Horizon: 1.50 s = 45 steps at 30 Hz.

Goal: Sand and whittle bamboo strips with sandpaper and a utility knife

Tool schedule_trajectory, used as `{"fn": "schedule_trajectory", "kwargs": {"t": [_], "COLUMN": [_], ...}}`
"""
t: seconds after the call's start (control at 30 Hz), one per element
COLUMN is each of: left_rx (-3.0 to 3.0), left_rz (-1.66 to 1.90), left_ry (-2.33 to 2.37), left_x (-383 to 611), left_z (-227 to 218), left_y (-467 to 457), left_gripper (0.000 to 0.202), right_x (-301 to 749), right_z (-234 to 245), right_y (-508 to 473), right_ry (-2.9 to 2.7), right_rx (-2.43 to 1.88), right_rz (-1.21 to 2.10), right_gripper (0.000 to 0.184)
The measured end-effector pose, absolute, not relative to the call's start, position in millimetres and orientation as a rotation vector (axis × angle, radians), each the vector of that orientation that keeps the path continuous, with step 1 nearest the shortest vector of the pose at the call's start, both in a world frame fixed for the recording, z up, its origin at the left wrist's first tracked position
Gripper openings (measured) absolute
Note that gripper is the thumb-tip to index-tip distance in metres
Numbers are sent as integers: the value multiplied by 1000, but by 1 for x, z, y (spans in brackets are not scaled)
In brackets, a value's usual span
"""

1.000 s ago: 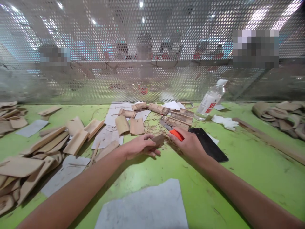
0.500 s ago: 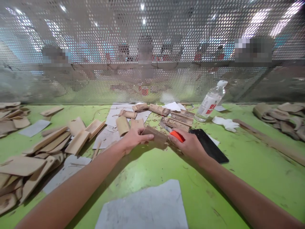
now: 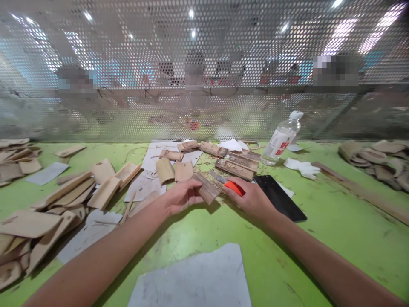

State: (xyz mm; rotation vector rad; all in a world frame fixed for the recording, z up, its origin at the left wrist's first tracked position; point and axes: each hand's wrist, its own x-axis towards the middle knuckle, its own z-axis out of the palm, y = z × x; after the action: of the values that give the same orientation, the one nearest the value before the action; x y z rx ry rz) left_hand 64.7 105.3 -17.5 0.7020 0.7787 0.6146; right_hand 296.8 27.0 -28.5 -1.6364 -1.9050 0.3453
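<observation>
My left hand grips a brown piece of split bamboo by its left end, above the green table. In my right hand is a utility knife with an orange-red handle. Its blade points up and to the left, near the bamboo's far edge; whether they touch I cannot tell. Beyond my hands lie more bamboo pieces, among them a pale curved one and a dark trough-shaped one. A black phone lies just right of my right hand.
Pale bamboo pieces are heaped at the left, and another pile sits far right. A plastic bottle stands behind the phone, near crumpled tissue and a long wooden strip. A perforated metal screen borders the table's back.
The held bamboo has turned and moved slightly lower with my left hand. The knife blade, earlier over the dark pieces behind, now sits lower and closer to the held piece.
</observation>
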Motion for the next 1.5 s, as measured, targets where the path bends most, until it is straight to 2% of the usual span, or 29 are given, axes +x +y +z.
{"fn": "schedule_trajectory", "kwargs": {"t": [0.33,0.57,0.77,0.97,1.5], "left_rx": [710,844,968,1081,1381], "left_rz": [536,396,431,446,488], "left_ry": [725,703,748,789,922], "left_x": [65,64,67,68,64], "left_z": [-18,-8,-10,-11,-22], "left_y": [97,85,82,77,77], "left_gripper": [9,56,72,97,96], "right_x": [297,296,286,281,290], "right_z": [-30,-29,-21,-16,-26], "right_y": [27,25,19,13,17], "right_ry": [-1922,-1959,-2069,-2156,-2172], "right_rx": [-1631,-1581,-1507,-1401,-1486], "right_rz": [386,445,537,622,546], "right_gripper": [42,43,44,38,36]}}
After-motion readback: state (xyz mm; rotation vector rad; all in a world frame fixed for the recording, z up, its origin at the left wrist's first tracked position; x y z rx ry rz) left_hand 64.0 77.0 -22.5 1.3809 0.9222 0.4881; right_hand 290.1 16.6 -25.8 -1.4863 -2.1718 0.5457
